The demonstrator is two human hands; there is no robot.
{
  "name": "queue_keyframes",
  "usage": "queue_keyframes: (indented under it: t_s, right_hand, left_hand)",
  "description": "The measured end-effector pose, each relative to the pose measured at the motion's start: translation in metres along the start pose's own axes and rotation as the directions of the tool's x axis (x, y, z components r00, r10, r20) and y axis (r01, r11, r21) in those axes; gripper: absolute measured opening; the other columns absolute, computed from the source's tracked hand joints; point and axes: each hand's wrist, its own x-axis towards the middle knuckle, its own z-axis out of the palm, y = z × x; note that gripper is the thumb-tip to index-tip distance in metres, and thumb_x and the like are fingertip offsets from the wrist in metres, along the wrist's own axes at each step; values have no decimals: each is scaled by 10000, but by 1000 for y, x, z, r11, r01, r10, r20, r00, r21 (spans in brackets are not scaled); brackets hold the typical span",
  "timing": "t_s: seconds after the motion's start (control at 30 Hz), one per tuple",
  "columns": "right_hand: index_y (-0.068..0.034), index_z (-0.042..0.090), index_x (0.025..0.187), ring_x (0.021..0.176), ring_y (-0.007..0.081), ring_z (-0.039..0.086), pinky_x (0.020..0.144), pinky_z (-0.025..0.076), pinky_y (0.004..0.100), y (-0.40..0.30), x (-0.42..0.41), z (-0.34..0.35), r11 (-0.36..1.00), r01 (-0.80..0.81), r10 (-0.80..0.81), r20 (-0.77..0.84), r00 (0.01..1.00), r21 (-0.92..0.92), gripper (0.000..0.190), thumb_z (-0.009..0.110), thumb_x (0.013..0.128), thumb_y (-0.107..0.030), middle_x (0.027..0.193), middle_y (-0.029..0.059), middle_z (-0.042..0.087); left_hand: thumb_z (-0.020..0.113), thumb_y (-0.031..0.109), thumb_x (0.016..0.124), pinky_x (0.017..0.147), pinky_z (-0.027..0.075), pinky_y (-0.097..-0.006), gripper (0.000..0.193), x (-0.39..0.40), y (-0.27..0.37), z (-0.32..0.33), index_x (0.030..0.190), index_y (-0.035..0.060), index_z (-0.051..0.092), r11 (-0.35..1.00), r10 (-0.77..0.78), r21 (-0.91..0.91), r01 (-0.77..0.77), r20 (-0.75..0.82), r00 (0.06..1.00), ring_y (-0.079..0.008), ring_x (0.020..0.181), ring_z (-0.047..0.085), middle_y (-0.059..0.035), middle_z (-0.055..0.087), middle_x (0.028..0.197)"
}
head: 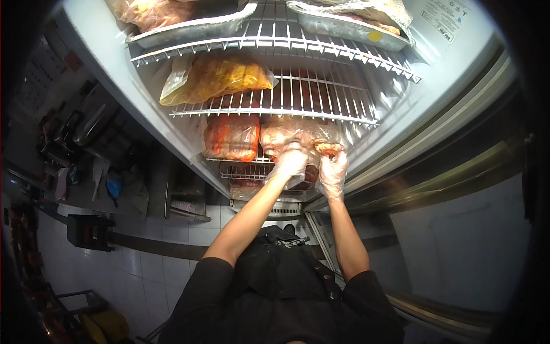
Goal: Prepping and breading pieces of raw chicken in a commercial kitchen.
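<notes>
Both my hands wear clear plastic gloves and reach to a lower wire shelf inside an upright refrigerator. My left hand (293, 160) is at the front of a clear plastic bag of meat (275, 135); its fingers are blurred, so its grip is unclear. Close by on the right, my right hand (334, 170) has its fingers up at the bag's right part, beside an orange-brown piece (328, 148). Whether it pinches the plastic cannot be told. Left of that bag sits another meat bag with red print (232, 136).
A bag of yellow food (227, 77) lies on the wire shelf (275, 111) above my hands. Higher up, two metal trays (193, 32) hold bagged meat. The refrigerator's side wall (142, 116) bounds the left; its open door (429, 150) stands at right.
</notes>
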Motion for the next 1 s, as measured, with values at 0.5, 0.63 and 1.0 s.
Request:
queue_keyframes:
  t_s: [0.5, 0.63, 1.0]
  right_hand:
    - [14, 614, 902, 703, 265, 573, 632, 454, 333, -89, -75, 49, 996, -89, 80, 310, 947, 14, 140, 544, 793, -38, 779, 139, 583]
    - [2, 610, 898, 743, 291, 565, 663, 446, 388, -79, -93, 45, 878, 414, -214, 577, 788, -240, 188, 577, 737, -87, 814, 139, 585]
    - [17, 573, 937, 775, 346, 590, 672, 470, 387, -52, -141, 59, 999, -34, 28, 232, 972, 20, 166, 506, 816, -74, 868, 189, 605]
  left_hand:
    - [496, 308, 933, 563, 411, -227, 309, -90, 29, -68, 879, 26, 610, 278, -713, -873, 402, 94, 695, -55, 629, 505, 0, 566, 709]
    - [470, 411, 932, 444, 346, -222, 442, -119, 21, -60, 694, 67, 615, -149, -763, -908, 392, 358, 538, -58, 487, 451, 27, 526, 586]
    - [493, 418, 916, 653, 490, -245, 424, -146, 21, -51, 878, 19, 629, -415, -744, -878, 239, 479, 467, -90, 712, 595, -30, 639, 833]
